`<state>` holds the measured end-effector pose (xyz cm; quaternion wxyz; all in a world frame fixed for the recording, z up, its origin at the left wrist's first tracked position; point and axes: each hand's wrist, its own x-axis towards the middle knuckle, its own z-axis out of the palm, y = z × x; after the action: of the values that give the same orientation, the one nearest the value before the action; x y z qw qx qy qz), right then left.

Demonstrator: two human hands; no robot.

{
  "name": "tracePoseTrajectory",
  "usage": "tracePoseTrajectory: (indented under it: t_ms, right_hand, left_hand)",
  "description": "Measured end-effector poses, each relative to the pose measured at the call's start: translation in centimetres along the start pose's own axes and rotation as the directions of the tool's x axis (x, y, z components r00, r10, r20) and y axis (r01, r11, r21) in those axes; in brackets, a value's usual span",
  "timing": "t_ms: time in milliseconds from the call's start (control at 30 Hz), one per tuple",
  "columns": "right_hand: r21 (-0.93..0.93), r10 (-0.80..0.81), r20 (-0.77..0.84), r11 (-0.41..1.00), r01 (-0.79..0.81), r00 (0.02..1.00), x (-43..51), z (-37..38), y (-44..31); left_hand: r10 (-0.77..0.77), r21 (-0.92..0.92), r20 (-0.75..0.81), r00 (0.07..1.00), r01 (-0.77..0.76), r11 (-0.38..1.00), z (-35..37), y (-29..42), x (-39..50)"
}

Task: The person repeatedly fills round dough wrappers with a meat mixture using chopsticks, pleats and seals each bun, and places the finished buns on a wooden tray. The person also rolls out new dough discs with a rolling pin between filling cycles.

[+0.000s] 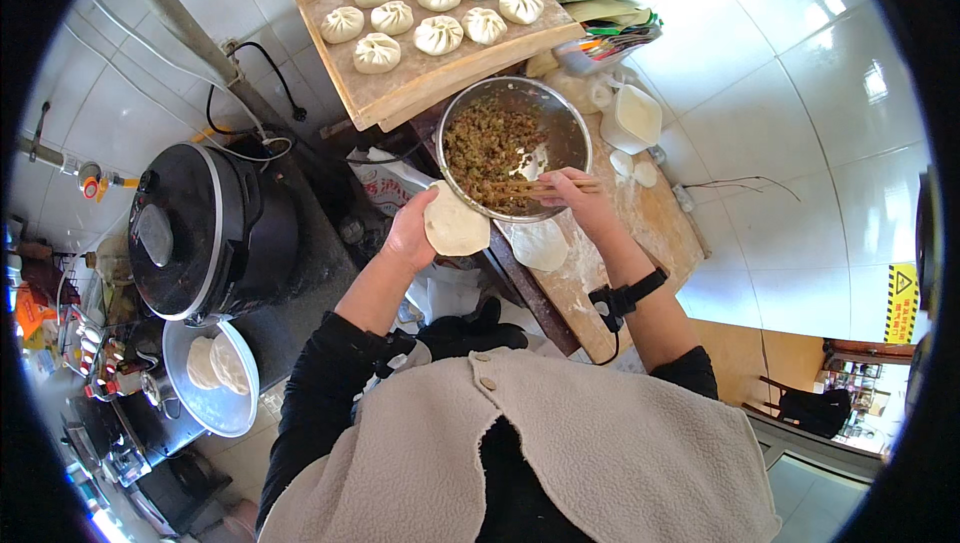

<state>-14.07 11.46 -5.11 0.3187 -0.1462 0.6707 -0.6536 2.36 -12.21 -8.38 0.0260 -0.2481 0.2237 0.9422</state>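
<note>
My left hand [411, 234] holds a flat round dough wrapper [459, 222] just below the rim of a steel bowl [574, 139]. Chopped filling [491, 139] covers much of the bowl's inside, and the bare metal shows on its right. My right hand [576, 196] grips wooden chopsticks [517, 187], whose tips are down in the filling at the near left side. Another rolled wrapper [540, 244] lies on the floured wooden board [645, 232], partly below the bowl. Two small dough discs, one of them a pale disc [644, 174], rest on the board farther right.
Several pleated buns [438, 35] sit on a raised wooden tray [341, 85] behind the bowl. A white tub [632, 119] stands to its right. At left are a black electric pressure cooker [217, 228] and a pale basin [176, 382] holding dough lumps [229, 365].
</note>
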Motion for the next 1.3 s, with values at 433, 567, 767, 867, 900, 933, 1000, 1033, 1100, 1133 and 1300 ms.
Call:
tracePoseTrajectory:
  t_ms: [433, 567, 767, 867, 900, 933, 1000, 1033, 1100, 1133, 1300]
  right_hand:
    - [-0.17, -0.231, -0.142, 0.964, 0.206, 0.963, -8.3, 1.9, -0.5]
    - [-0.542, -0.59, 0.18, 0.608, 0.58, 0.787, -10.8, 4.8, -0.7]
    - [-0.565, -0.611, 0.527, 0.268, 0.78, 0.591, -11.3, 6.6, -1.3]
    - [-0.58, -0.554, 0.512, 0.34, 0.74, 0.656, -11.7, 5.5, -2.8]
    - [-0.592, -0.57, 0.443, 0.394, 0.703, 0.692, -11.8, 5.3, -3.2]
    - [-0.589, -0.588, 0.361, 0.459, 0.666, 0.724, -11.7, 5.0, -3.6]
    - [-0.585, -0.619, 0.157, 0.569, 0.577, 0.769, -10.7, 4.7, -3.6]
    - [-0.557, -0.61, 0.09, 0.625, 0.548, 0.787, -9.7, 4.7, -3.4]
    - [-0.49, -0.565, -0.035, 0.729, 0.478, 0.825, -7.1, 4.5, -2.7]
    - [-0.495, -0.563, -0.027, 0.726, 0.478, 0.826, -5.8, 4.5, -2.2]
    - [-0.562, -0.457, -0.015, 0.739, 0.371, 0.889, -2.0, 5.3, 0.8]
  left_hand:
    - [0.019, -0.044, -0.129, 0.991, -0.025, 0.999, 2.8, -0.3, 0.2]
    - [0.024, -0.098, -0.122, 0.992, -0.036, 0.995, 2.7, -0.6, 0.1]
    - [-0.026, -0.231, -0.138, 0.99, -0.007, 0.973, 1.6, -1.4, 0.5]
    - [-0.026, -0.26, -0.12, 0.992, -0.007, 0.966, 0.6, -1.7, 0.7]
    - [-0.018, -0.269, -0.108, 0.994, -0.011, 0.963, 0.3, -1.7, 0.8]
    - [-0.022, -0.274, -0.111, 0.994, -0.009, 0.962, 0.0, -1.7, 0.7]
    - [-0.04, -0.28, -0.139, 0.989, 0.0, 0.96, -0.5, -1.6, 0.6]
    - [-0.029, -0.262, -0.131, 0.991, -0.006, 0.965, -0.6, -1.6, 0.6]
    - [-0.008, -0.219, -0.137, 0.99, -0.023, 0.976, -0.8, -1.4, 0.5]
    - [0.008, -0.211, -0.128, 0.992, -0.035, 0.977, -1.0, -1.2, 0.5]
    - [0.021, -0.18, -0.092, 0.996, -0.038, 0.983, -1.0, -0.2, 0.9]
